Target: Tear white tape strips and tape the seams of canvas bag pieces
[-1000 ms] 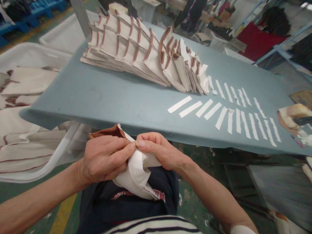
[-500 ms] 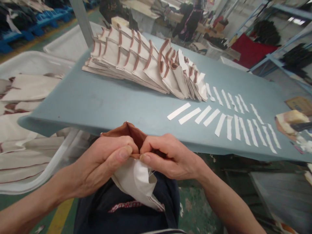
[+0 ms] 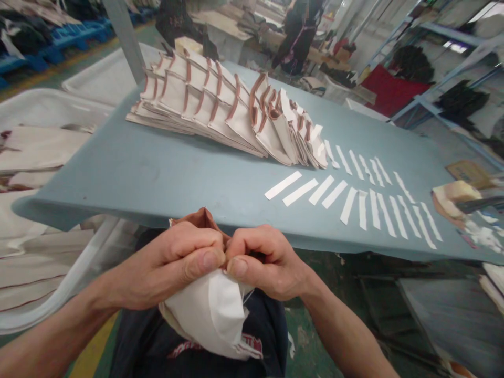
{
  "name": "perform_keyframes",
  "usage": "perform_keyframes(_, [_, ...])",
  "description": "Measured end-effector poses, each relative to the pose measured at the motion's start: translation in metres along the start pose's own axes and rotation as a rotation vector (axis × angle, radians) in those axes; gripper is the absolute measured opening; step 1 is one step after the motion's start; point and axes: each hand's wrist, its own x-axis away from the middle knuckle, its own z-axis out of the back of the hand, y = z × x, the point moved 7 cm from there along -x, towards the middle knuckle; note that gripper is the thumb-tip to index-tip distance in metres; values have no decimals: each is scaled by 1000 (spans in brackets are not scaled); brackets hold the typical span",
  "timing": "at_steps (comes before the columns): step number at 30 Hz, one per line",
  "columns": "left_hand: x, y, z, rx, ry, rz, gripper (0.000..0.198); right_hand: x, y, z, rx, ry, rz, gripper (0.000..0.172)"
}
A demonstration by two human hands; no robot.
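My left hand point(image 3: 181, 262) and my right hand point(image 3: 263, 260) are close together over my lap, thumbs and fingers pinching the edge of one fabric piece. This is a cream cloth pouch point(image 3: 205, 312) with a brown inside showing at its top. Its white part hangs below my hands, curled, with a loose thread on the right. Both hands are closed, and the fabric between the fingertips is mostly hidden. On the table in front lies a fanned stack of cream fabric pieces point(image 3: 197, 113) with brown edges.
The blue-green table point(image 3: 177, 178) has rows of white strips point(image 3: 326, 190) on its right half. A white bin point(image 3: 74, 283) of cream fabric stands at left. At the table's right end are a yellowish block point(image 3: 460, 191) and scraps. A person point(image 3: 299, 31) is behind.
The hands have dropped slightly with the pouch, and its white part is now fuller and turned more toward me. The camera view has shifted slightly.
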Motion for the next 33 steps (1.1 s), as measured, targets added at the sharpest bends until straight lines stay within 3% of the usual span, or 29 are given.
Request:
perform_keyframes(4, [5,-23,-9,220,98,100,49,5,10,-4,-88,82,30,36])
perform_keyframes(8, [11,-21,-9,230,100,91,54,8,3,-5,0,50,60,24])
perform_keyframes(11, [13,-11,-2,92,81,13,48,7,-15,-3,214,16,132,14])
perform_keyframes(16, [16,10,11,-245,45,-121,27,3,-42,-6,689,-31,262,15])
perform_keyframes(20, [21,23,14,-451,0,-120,23,2,-48,-11,809,-50,281,19])
perform_keyframes(25, [30,26,11,-532,-36,-59,23,1,-45,-14,808,-73,267,19])
perform_keyframes(29, [35,17,0,-477,-40,3,27,0,-42,-15,688,-52,368,20])
perform_keyframes(33, [37,13,-8,-345,106,-65,31,-7,-1,-12,350,-72,144,36])
